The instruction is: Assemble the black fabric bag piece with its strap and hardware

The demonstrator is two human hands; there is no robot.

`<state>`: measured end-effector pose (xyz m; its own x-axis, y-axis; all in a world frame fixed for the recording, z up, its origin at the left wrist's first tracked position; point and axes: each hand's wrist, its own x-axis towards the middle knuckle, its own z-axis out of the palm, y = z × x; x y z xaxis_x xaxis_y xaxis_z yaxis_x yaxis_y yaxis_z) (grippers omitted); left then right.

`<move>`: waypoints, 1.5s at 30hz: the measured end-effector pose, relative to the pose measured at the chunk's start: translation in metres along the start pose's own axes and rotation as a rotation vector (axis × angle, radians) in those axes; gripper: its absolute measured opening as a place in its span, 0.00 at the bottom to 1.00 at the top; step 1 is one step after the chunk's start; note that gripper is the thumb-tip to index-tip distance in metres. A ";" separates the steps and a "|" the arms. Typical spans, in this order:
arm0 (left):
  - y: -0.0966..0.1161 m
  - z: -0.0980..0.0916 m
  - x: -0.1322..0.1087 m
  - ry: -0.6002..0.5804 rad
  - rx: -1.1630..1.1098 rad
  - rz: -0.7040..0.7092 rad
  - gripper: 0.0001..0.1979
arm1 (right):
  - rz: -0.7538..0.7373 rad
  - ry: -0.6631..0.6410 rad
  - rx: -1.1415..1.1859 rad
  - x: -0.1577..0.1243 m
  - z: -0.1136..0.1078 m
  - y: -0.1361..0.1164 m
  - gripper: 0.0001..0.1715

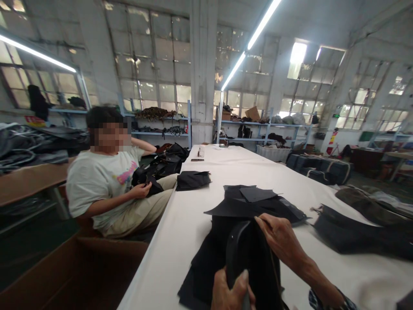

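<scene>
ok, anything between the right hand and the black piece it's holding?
Nothing visible: the right hand pinches the black piece directly, at its top edge. The left hand grips a dark curved strip in front; can't tell if they're joined. Flat dark panels lie beyond, not between.

We note the left hand (230, 290) cut off by the bottom edge, its grip hiding part of the curved black piece (237, 247). We cannot identify the small object (200, 152) far along the white table (226, 172).
</scene>
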<state>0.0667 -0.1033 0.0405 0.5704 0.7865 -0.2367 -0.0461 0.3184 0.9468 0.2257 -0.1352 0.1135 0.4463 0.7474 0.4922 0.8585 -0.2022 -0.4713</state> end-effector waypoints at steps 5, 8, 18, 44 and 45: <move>0.003 -0.007 0.000 -0.129 -0.101 0.057 0.26 | 0.074 -0.022 -0.051 0.011 -0.001 0.015 0.23; 0.006 -0.011 -0.003 -0.102 -0.068 0.069 0.25 | 0.124 -0.035 -0.076 0.015 0.002 0.026 0.21; 0.001 0.004 -0.007 -0.105 -0.094 0.041 0.27 | 0.103 -0.044 0.023 -0.011 -0.006 0.014 0.25; -0.007 -0.002 -0.012 -0.071 -0.085 0.027 0.25 | 0.117 0.002 0.073 -0.034 0.005 0.017 0.25; -0.005 -0.005 -0.012 -0.057 -0.086 0.032 0.25 | 0.130 0.011 0.072 -0.034 0.004 0.021 0.25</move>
<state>0.0561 -0.1119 0.0375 0.6130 0.7664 -0.1921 -0.1337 0.3402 0.9308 0.2273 -0.1625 0.0843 0.5557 0.7108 0.4312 0.7730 -0.2507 -0.5828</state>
